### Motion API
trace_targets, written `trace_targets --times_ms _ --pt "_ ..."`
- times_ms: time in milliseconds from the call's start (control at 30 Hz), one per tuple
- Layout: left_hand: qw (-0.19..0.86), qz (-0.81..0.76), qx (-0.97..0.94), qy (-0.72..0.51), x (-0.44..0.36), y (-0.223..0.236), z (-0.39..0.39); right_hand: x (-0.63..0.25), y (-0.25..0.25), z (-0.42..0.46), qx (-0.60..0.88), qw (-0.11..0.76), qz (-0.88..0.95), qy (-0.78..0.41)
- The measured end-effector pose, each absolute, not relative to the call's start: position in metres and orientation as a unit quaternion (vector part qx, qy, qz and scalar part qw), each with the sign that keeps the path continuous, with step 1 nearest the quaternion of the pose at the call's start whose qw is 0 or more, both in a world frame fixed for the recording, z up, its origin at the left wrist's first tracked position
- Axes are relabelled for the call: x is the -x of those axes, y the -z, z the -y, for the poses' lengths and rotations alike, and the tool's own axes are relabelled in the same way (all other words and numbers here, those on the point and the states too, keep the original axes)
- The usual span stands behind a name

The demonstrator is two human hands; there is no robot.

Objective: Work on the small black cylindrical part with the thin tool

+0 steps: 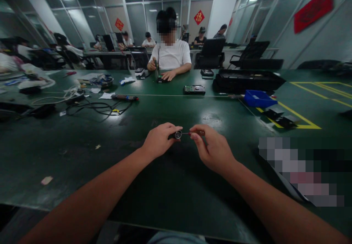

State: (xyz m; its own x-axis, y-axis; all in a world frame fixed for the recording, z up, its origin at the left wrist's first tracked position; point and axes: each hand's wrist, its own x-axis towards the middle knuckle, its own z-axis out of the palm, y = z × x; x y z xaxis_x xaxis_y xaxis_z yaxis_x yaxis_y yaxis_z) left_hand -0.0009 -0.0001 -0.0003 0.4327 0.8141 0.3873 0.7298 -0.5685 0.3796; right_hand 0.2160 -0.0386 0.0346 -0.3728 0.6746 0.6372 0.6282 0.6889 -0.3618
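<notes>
My left hand (161,139) is closed around a small dark part with a round, silvery end (178,134); most of it hides behind the fingers, so its kind does not show. My right hand (210,145) pinches a screwdriver (201,133) by its brownish handle. The thin shaft points left and its tip meets or nearly meets the round end; contact cannot be made out. Both hands are held above the green tabletop (176,196), close together in front of me.
Across the table a person in a white shirt (172,55) works on a small dark item. A hard drive (194,89), a long black tray (247,82) and a blue bin (260,98) stand ahead. Cables (96,108) and an electric screwdriver (125,97) lie left; a pixelated object sits right.
</notes>
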Motion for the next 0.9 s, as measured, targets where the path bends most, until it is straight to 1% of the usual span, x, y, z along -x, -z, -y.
trace_targets --times_ms 167,367,667,900 --pt "0.077 -0.472 -0.842 -0.249 0.0007 0.003 -0.0033 -0.2168 -0.036 0.0376 0.426 0.39 0.815 -0.043" --pt "0.079 -0.475 -0.841 -0.246 0.0009 0.0036 -0.0041 -0.2187 -0.034 0.0377 0.431 0.424 0.794 -0.065" --pt "0.068 -0.465 -0.848 -0.245 0.0004 0.0028 -0.0025 -0.2171 -0.0339 0.0359 0.443 0.389 0.803 -0.084" --pt "0.076 -0.473 -0.842 -0.25 0.002 0.006 -0.0045 -0.2175 -0.0348 0.0342 0.467 0.384 0.792 -0.082"
